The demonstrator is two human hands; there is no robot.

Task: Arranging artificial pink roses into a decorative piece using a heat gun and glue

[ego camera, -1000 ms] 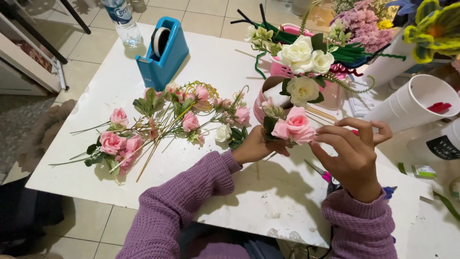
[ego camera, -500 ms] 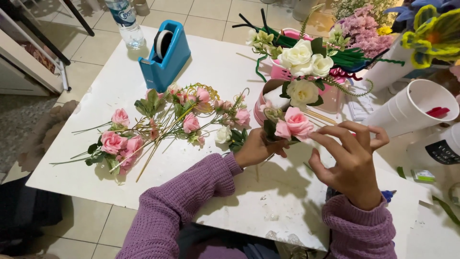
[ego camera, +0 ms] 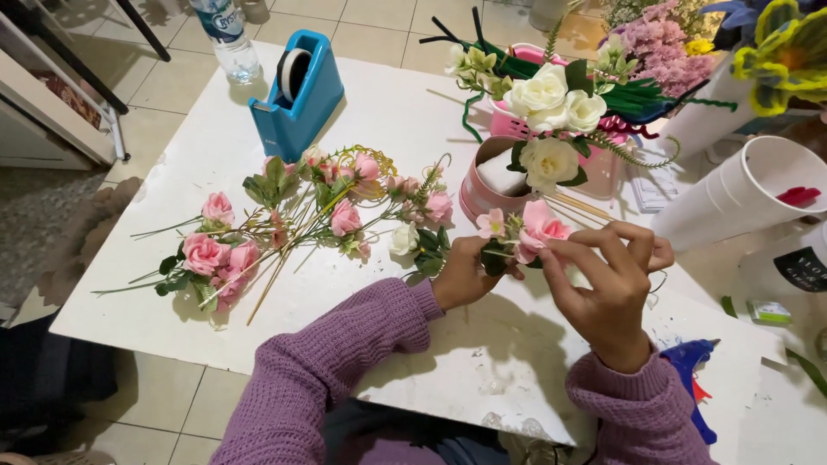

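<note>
Water bottle (ego camera: 226, 34) cut off at top edge; glue gun (ego camera: 689, 379) partly hidden behind right sleeve.

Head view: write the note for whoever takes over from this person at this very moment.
Left hand: shut on the small pink flower sprig, gripping its leafy base.
Right hand: fingertips pinching the sprig's pink bloom.
Sprig is held above the white table, in front of the pink pot, which holds white roses.
Done: pot partly filled.
Left: sprig not yet placed; loose pink flowers lie on the table. Blue glue gun lies by the right wrist.
</note>
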